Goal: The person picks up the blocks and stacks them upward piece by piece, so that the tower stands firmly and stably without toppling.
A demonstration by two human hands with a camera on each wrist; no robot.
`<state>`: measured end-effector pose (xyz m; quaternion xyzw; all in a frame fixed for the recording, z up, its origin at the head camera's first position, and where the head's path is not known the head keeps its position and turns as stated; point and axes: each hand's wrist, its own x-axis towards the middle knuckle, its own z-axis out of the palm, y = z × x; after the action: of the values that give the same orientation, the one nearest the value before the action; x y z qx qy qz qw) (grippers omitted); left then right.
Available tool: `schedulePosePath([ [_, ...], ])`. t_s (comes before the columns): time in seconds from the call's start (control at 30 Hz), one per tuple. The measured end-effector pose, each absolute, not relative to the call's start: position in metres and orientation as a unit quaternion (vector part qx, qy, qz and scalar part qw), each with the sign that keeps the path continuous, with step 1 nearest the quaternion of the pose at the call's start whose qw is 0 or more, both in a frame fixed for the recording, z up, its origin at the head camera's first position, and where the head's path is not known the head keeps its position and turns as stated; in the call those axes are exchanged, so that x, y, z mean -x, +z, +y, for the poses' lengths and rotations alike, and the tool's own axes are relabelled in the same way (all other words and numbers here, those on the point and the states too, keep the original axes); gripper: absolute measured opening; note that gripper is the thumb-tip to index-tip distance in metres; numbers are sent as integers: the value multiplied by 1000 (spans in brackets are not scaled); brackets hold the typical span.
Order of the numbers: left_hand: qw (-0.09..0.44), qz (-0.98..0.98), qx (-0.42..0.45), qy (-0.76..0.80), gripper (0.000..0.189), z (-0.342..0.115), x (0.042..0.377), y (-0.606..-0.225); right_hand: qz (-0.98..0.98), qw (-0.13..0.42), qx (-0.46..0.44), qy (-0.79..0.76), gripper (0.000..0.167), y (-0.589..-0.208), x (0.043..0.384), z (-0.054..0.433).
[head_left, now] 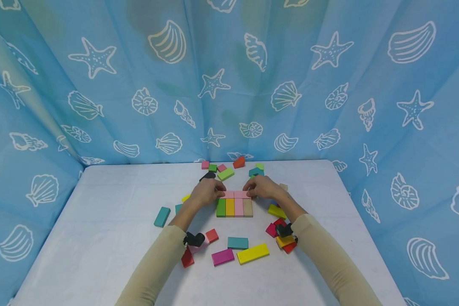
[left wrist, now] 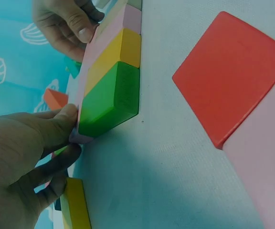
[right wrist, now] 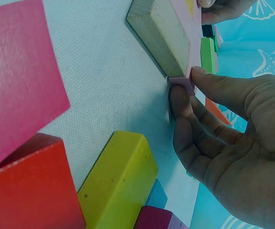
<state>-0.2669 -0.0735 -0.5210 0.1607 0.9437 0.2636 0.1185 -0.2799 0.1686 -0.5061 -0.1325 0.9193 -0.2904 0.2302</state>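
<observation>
Four-sided wooden blocks lie side by side in a tight row: green (head_left: 221, 208), orange-yellow (head_left: 230, 208), pink (head_left: 239, 208) and plain wood (head_left: 247, 208). Along the row's far ends run two pink blocks, a left one (head_left: 228, 194) and a right one (head_left: 241, 194), set end to end. My left hand (head_left: 207, 192) pinches the outer end of the left one between thumb and fingers, beside the green block (left wrist: 106, 102). At the opposite end, my right hand (right wrist: 237, 129) pinches the right pink block (right wrist: 183, 83) next to the plain wood block (right wrist: 161, 36).
Nearer me lie a teal block (head_left: 238, 243), a purple block (head_left: 222, 257) and a long yellow block (head_left: 253, 253). Red and orange pieces (head_left: 284, 241) cluster under the right wrist. Another teal block (head_left: 162, 216) is at left. Small blocks sit behind, before the shell-print curtain (head_left: 229, 85).
</observation>
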Motion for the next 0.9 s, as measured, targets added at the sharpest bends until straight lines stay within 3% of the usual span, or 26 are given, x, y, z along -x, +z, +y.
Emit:
schedulePosePath([
  [0.9, 124, 942, -164, 266, 23, -74, 267, -521, 916, 238, 136, -292, 23, -504, 279, 168],
])
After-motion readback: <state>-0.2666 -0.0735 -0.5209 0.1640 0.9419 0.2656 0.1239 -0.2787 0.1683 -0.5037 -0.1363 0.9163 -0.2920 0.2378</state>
